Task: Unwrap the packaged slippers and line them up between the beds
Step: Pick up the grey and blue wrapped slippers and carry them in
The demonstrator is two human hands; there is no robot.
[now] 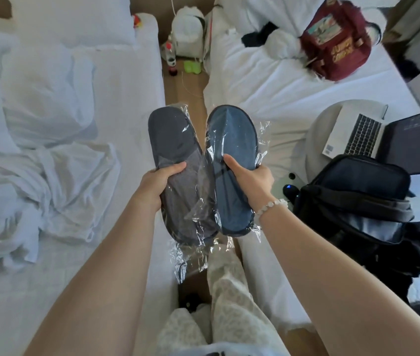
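two slippers, seemingly light and soft, hang above the floor (pixel 185 96), left hand (pixel 164 185) gripping the grey slipper (pixel 173 140), right hand (pixel 252 178) the blue slipper (pixel 232 134); their slippery-looking plastic wrap (pixel 198 214) seems easiest to pinch at its loose lower end.

Both bare forearms come in from the near edge and converge toward centre, elbows out of view. Left hand (pixel 161 182): left thumb (pixel 175 167) laid flat across the top, other fingers curled out of sight underneath, gripping the plastic-wrapped dark grey fabric slipper (pixel 170 140) about mid-length. Right hand (pixel 254 179) mirrors it: right thumb (pixel 230 163) on top pointing far-left, fingers wrapped under the plastic-wrapped dark blue fabric slipper (pixel 232 140). Right wrist wears a pale beaded bracelet (pixel 270 208). Hands roughly level, apart, not touching. Legs in pale patterned trousers (pixel 229 291) sit near, between the forearms
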